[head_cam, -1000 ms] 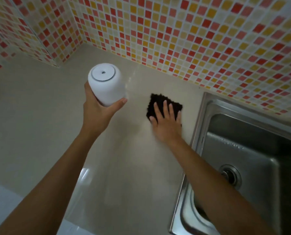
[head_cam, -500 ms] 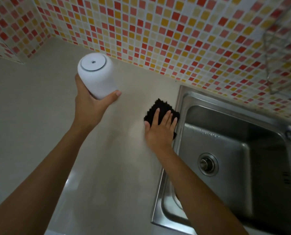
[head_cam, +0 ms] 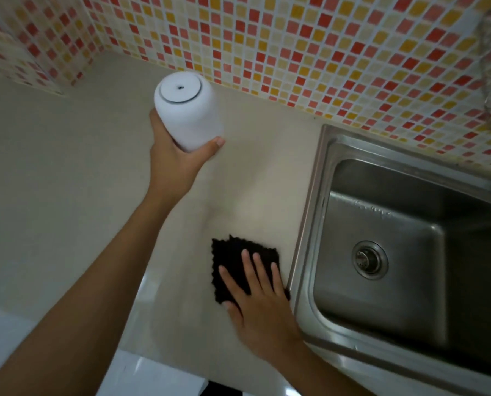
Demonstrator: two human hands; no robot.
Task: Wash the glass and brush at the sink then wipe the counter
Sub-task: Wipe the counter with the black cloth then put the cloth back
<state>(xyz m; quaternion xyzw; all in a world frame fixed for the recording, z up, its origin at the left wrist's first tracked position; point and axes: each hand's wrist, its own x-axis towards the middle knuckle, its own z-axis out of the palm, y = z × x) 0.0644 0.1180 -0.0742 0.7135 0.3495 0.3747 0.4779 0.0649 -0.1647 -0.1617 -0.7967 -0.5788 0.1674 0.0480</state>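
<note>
Beside the sink point(head_cam: 313, 212), right hand point(head_cam: 263, 305) presses flat fingers point(head_cam: 248, 270) on the black cloth point(head_cam: 230, 260), wiping the desk point(head_cam: 67, 181); left hand point(head_cam: 173, 164) grips the white container point(head_cam: 185, 112) lifted clear.

The cloth point(head_cam: 233, 261) lies on the tabletop point(head_cam: 67, 181), just left of the sink point(head_cam: 410, 252). The right hand point(head_cam: 263, 307) lies flat on it. The left hand point(head_cam: 173, 164) holds the cup point(head_cam: 187, 115) up, farther back, near the wall point(head_cam: 295, 47).

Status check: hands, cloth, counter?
Left hand grips white cylindrical container, lifted off the beige counter. Right hand presses flat on dark square cloth beside steel sink. Nothing blocking.
</note>
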